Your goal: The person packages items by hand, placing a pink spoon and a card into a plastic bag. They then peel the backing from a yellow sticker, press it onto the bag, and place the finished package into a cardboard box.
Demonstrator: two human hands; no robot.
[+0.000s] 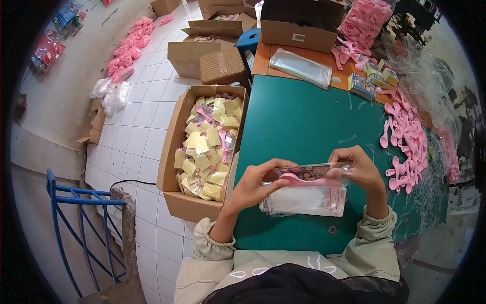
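Note:
Between my two hands is a clear plastic packet (316, 171) with a printed picture card and a pink spoon (310, 181) along its near side. My left hand (258, 185) pinches the packet's left end by the spoon's bowl. At the other end, the fingers of my right hand (357, 169) are closed on the plastic near the spoon's handle. Directly under the packet, a stack of clear plastic bags (304, 201) lies on the green table (298, 121).
Left of the table stands an open carton (169, 157) of packed items with yellow cards. Pink spoons (405, 137) are heaped at the table's right. Farther back are more clear bags (301, 67), card stacks (361, 85) and a brown box (298, 35). A blue metal rail (83, 200) stands at left.

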